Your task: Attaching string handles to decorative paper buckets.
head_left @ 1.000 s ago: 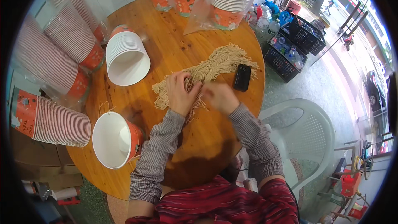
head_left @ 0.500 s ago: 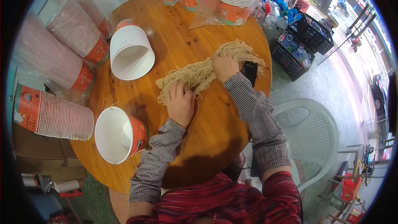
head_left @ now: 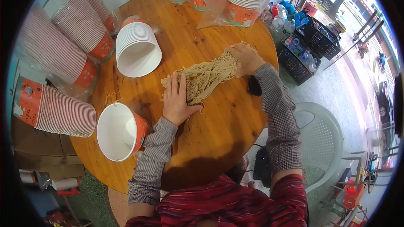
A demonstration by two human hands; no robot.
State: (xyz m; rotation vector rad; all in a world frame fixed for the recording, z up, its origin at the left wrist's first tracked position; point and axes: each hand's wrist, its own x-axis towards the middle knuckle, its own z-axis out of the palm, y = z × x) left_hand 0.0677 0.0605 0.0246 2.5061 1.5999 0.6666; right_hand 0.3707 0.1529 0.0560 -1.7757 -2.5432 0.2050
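A bundle of thin beige cords [head_left: 210, 75] lies across the wooden round table [head_left: 223, 130]. At its left end my left hand [head_left: 176, 103] rests with fingers stretched and spread, fingertips touching the cords. My right hand [head_left: 246, 61] cups the right end, its fingers bent over the strands; the fingertips are partly hidden. A black phone-like object [head_left: 253, 85] lies just below my right wrist. Left of my left forearm, a white-lined orange paper bucket [head_left: 111, 132] is tipped with its mouth toward me, and some thin cord shows at its rim.
A short stack of white buckets [head_left: 139, 52] lies on its side farther back. Tall bucket stacks, several in clear plastic bags [head_left: 69, 56], line the left; more bagged stacks [head_left: 244, 0] stand at the far edge. Right of the table are black crates of bottles [head_left: 299, 59] and a pale plastic chair [head_left: 320, 143].
My right hand has moved right along the bundle to its end. My left hand has shifted slightly left and its fingers have spread. The cords look straighter and more gathered; the black object is less covered.
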